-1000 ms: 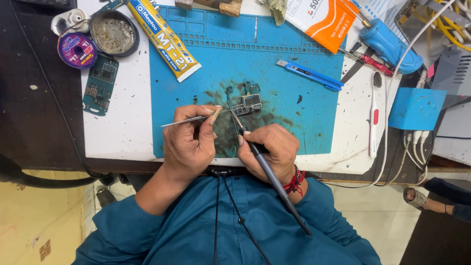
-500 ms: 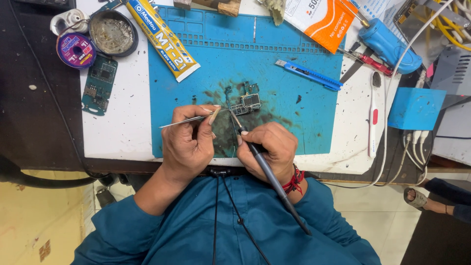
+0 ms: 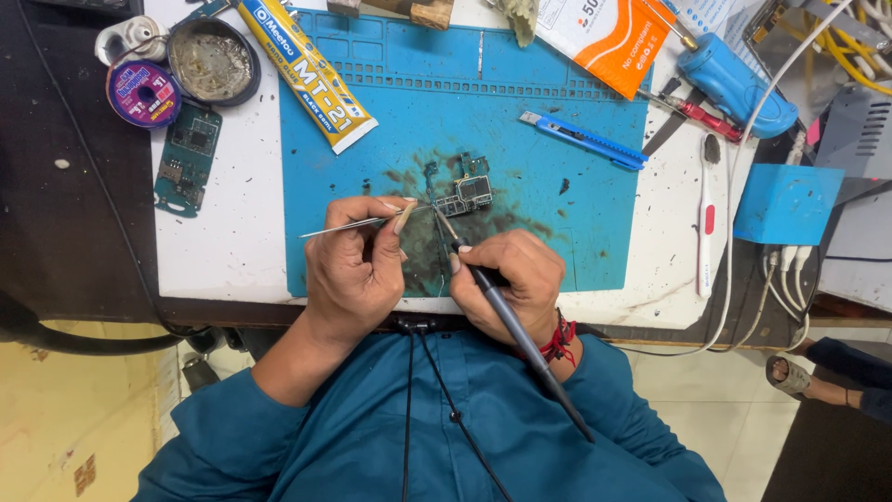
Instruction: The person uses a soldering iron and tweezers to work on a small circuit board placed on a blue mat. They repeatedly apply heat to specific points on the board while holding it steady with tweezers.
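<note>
A small circuit board (image 3: 467, 192) lies on the blue work mat (image 3: 520, 112), amid dark smudges. My left hand (image 3: 358, 270) pinches metal tweezers (image 3: 348, 224) whose tips reach toward the board's left edge. My right hand (image 3: 511, 284) grips a dark soldering iron (image 3: 520, 335) like a pen, its tip angled up to the board's lower left. Both hands rest on the mat's near edge, close together.
A second green circuit board (image 3: 186, 158) lies at left, beside a round tin (image 3: 212, 60) and a solder spool (image 3: 142, 93). A yellow glue tube (image 3: 307, 70), blue utility knife (image 3: 581, 139), white toothbrush (image 3: 706, 218), blue tool (image 3: 734, 84) and cables (image 3: 771, 270) sit around the mat.
</note>
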